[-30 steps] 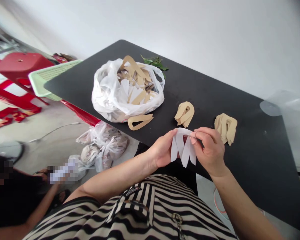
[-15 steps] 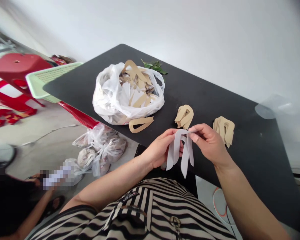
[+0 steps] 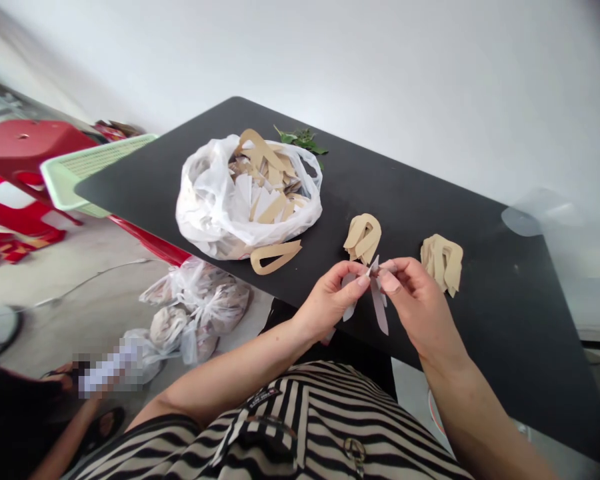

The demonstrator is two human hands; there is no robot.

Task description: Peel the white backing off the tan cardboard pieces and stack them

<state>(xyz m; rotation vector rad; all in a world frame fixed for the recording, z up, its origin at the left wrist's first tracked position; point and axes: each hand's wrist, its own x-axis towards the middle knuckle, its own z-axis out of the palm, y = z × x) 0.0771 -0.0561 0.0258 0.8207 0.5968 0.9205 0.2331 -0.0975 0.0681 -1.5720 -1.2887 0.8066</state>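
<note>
Pale grey-white looped strips (image 3: 379, 308), seemingly of paper or thin fabric, hang between my two hands over the table's near edge. My left hand (image 3: 333, 297) pinches them with thumb and forefinger. My right hand (image 3: 415, 293) pinches the same strips from the other side, its fingertips close to the left ones. Just beyond the hands lies a stack of tan U-shaped pieces (image 3: 363, 237). A second tan stack (image 3: 441, 263) is right of it, past my right hand. One tan loop (image 3: 275, 257) lies alone near the table edge on the left.
A white plastic bag (image 3: 205, 220) full of tan and white pieces stands on the black table (image 3: 410, 193). Green leaves (image 3: 305, 139) lie behind it. At left are a pale green basket (image 3: 55, 183), a red stool (image 3: 35, 143) and filled bags (image 3: 200, 300) on the floor; a person sits lower left.
The strips were spread and hanging flat; now they are turned edge-on and gathered between my fingertips. My left thumb has come up onto them. The whole view has shifted slightly.
</note>
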